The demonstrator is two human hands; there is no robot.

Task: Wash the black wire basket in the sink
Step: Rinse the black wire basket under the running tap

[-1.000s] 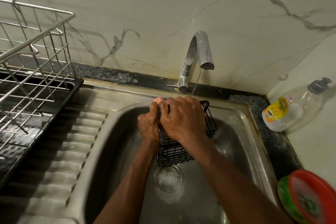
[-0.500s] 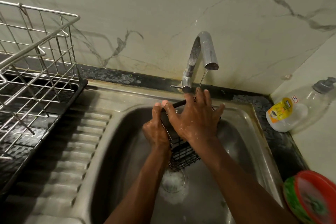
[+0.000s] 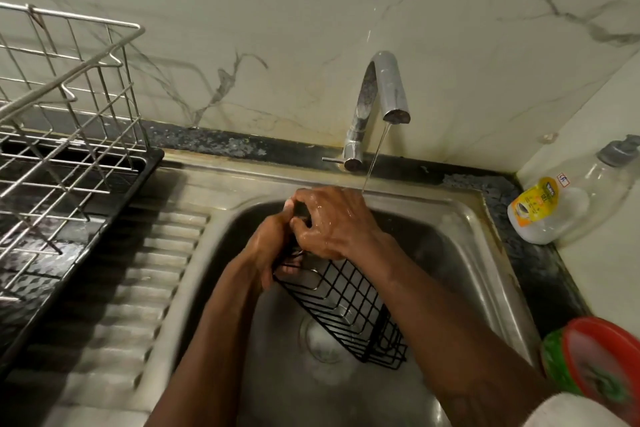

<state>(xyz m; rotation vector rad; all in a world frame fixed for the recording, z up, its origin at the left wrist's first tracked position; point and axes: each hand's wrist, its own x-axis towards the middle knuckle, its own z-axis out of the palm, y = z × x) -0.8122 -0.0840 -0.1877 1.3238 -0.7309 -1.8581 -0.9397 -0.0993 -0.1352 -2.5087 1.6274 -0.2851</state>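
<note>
The black wire basket hangs tilted inside the steel sink, its lower end over the drain. My left hand grips the basket's upper left edge, fingers curled under the wire. My right hand, wet and shiny, is curled over the basket's top end beside the left hand. A thin stream of water falls from the chrome tap onto my right hand. The basket's upper part is hidden by both hands.
A steel wire dish rack on a black tray stands left of the ribbed drainboard. A clear soap bottle lies at the right corner. A red and green tub sits at the sink's front right.
The basket has swung so its free end points down and right over the drain. My right hand, spread flat over it half a second ago, has curled around its top end.
</note>
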